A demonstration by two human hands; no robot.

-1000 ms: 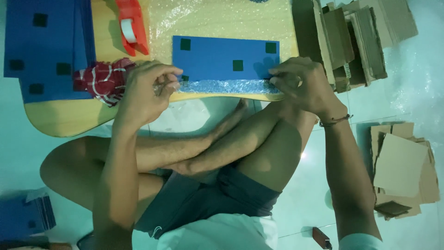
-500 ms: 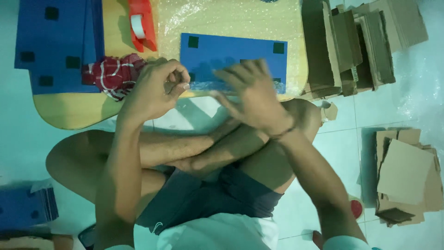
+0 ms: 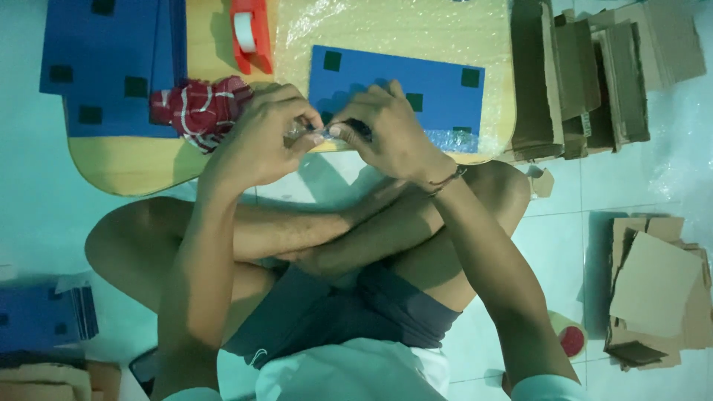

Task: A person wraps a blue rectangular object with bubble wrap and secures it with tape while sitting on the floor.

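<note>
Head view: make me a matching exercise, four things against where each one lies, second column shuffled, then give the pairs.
Things:
1. red tape dispenser
2. red checked cloth
3. blue sheet with black squares
4. loose cardboard pieces

Places:
A. on the floor, far right
B. on bubble wrap, just beyond the right hand
C. top of the wooden board, standing by the bubble wrap's edge
D. beside the left hand, against the blue stack

Pairs: 1-C, 2-D, 3-B, 4-A

Dark grey shorts (image 3: 334,319) and a white shirt (image 3: 349,375) are worn. A thin dark bracelet (image 3: 445,178) circles the right wrist. Forearms are bare.
</note>
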